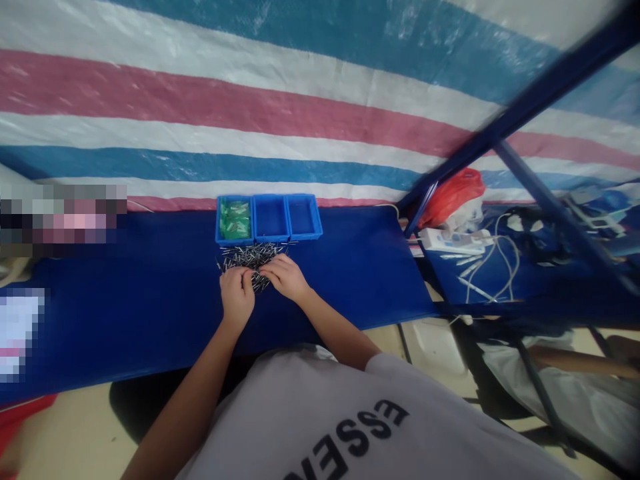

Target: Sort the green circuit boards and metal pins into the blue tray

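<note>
A pile of small, thin, dark and silvery pieces (243, 255) lies spread on the blue table; they are too small to name. Over its near left side is my left hand (237, 291), its thumb and fingers pinched together. My right hand (285, 275) comes in from the right, also pinching, with its fingertips close to those of the left. Whatever the two pinches hold is too small to make out. Just behind the pile stand three joined blue bins. Green packets (236, 219) fill the left bin (218, 230); nothing shows in the middle bin (271, 220) or the right bin (303, 217).
The blue table (140, 293) runs left and right under my hands. A blue metal frame (465, 150) rises at its right end. Beyond it are a red plastic bag (453, 193), a white power strip (455, 241) and loose cables. Another person's arm (580, 360) shows at lower right.
</note>
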Motion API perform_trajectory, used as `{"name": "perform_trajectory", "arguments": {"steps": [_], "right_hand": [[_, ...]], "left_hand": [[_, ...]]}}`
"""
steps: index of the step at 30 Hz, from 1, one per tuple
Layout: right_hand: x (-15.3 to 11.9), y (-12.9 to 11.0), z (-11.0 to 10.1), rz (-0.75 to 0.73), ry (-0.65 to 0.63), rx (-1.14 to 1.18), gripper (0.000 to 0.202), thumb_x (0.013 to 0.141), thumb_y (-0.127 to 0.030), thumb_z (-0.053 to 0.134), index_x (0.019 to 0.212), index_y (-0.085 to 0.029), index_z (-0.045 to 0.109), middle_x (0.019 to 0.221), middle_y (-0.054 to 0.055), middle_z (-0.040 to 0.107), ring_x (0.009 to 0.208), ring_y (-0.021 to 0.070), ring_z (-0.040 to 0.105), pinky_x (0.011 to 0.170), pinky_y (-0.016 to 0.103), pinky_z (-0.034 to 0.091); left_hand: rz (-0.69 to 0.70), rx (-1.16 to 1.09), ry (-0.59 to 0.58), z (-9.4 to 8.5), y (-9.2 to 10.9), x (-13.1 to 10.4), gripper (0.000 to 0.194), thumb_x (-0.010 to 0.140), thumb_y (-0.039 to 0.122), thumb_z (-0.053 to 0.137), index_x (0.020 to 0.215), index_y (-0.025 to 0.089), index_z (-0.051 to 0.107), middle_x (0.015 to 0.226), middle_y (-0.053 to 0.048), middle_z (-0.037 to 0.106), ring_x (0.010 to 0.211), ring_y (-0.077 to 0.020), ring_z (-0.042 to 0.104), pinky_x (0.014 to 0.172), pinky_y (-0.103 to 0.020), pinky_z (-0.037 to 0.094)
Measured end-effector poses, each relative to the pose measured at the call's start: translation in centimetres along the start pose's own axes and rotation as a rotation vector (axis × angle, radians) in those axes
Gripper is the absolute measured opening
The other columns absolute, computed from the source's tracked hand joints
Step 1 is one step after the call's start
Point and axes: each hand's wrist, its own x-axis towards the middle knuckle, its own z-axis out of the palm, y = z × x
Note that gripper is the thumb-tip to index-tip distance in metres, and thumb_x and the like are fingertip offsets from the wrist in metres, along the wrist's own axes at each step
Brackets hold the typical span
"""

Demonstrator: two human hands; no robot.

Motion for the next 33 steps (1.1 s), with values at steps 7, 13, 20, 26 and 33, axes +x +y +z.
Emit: {"name": "perform_trajectory", "arguments": {"steps": [7, 13, 20, 26, 33], "right_hand": [[0.0, 0.04, -0.06, 0.033, 0.029, 0.012, 0.023, 0.101, -0.029, 0.052, 0.098, -0.02, 0.073, 0.089, 0.007, 0.074, 0.09, 0.0195, 0.06, 0.087, 0.035, 0.053], [-0.08, 0.25, 0.04, 0.021, 0.052, 0.007, 0.022, 0.1, -0.028, 0.052, 0.097, -0.019, 0.072, 0.089, 0.007, 0.073, 0.089, 0.0196, 0.059, 0.085, 0.034, 0.053], [0.01, 0.19, 0.04, 0.012, 0.042, 0.017, 0.02, 0.099, -0.028, 0.055, 0.101, -0.018, 0.072, 0.089, 0.007, 0.073, 0.09, 0.0184, 0.061, 0.087, 0.033, 0.053], [0.04, 0.08, 0.09, 0.003, 0.061, 0.032, 0.02, 0.099, -0.03, 0.056, 0.102, -0.019, 0.072, 0.089, 0.007, 0.074, 0.09, 0.0182, 0.062, 0.088, 0.034, 0.053], [0.12, 0.01, 0.11, 0.005, 0.036, 0.022, 0.018, 0.099, -0.029, 0.057, 0.101, -0.02, 0.072, 0.089, 0.007, 0.074, 0.091, 0.0183, 0.063, 0.089, 0.035, 0.053]], "left_hand": [[-0.022, -0.035, 0.004, -0.11, 0.24, -0.06, 0.022, 0.099, 0.032, 0.045, 0.097, 0.02, 0.063, 0.097, -0.008, 0.069, 0.096, -0.0204, 0.062, 0.092, -0.037, 0.042], [-0.011, -0.05, 0.021, -0.06, 0.38, -0.15, 0.021, 0.096, 0.032, 0.051, 0.108, 0.019, 0.063, 0.104, -0.009, 0.069, 0.1, -0.0196, 0.063, 0.094, -0.035, 0.045], [0.013, -0.029, 0.029, -0.08, 0.17, -0.02, 0.019, 0.097, 0.031, 0.05, 0.102, 0.019, 0.064, 0.098, -0.008, 0.07, 0.096, -0.0195, 0.063, 0.092, -0.035, 0.044], [0.015, -0.033, 0.011, -0.16, 0.22, 0.07, 0.019, 0.097, 0.032, 0.049, 0.09, 0.02, 0.063, 0.093, -0.006, 0.07, 0.093, -0.0195, 0.062, 0.091, -0.035, 0.044], [-0.002, -0.023, -0.011, -0.11, 0.17, 0.15, 0.021, 0.097, 0.033, 0.047, 0.089, 0.021, 0.062, 0.091, -0.007, 0.068, 0.092, -0.0205, 0.061, 0.09, -0.037, 0.043]]}}
